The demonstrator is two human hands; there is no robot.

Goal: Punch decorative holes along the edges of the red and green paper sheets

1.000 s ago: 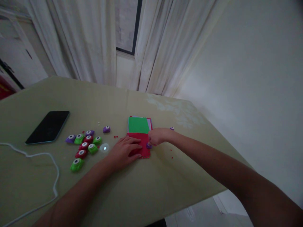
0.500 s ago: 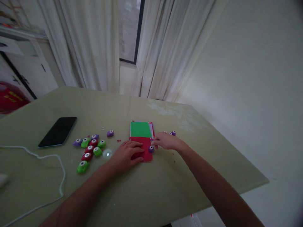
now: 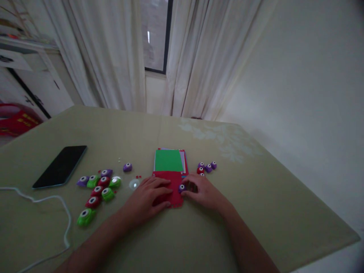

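Observation:
My left hand (image 3: 152, 193) lies flat with its fingers stretched over a sheet of red paper (image 3: 176, 180), pressing it to the table. At the sheet's right edge sits a small purple craft punch (image 3: 182, 187) with a round white and dark top. Thumb and fingers of my right hand (image 3: 200, 188) are curled around the punch from the right. Just beyond the red sheet is a stack of coloured paper, with a green sheet (image 3: 169, 160) uppermost. Small cut marks show along the red sheet's near edge.
Several red, green and purple punches (image 3: 97, 190) are grouped at left, with another purple punch (image 3: 127, 167) apart. More punches (image 3: 208, 167) stand beyond my right hand. A black tablet (image 3: 61, 167), a white cable (image 3: 61, 204) and tiny red paper bits (image 3: 138, 177) lie on the table.
My right hand has turned and closed around the purple punch at the paper's edge. The punches behind it show more now. My left hand stays on the sheet; the view has shifted slightly.

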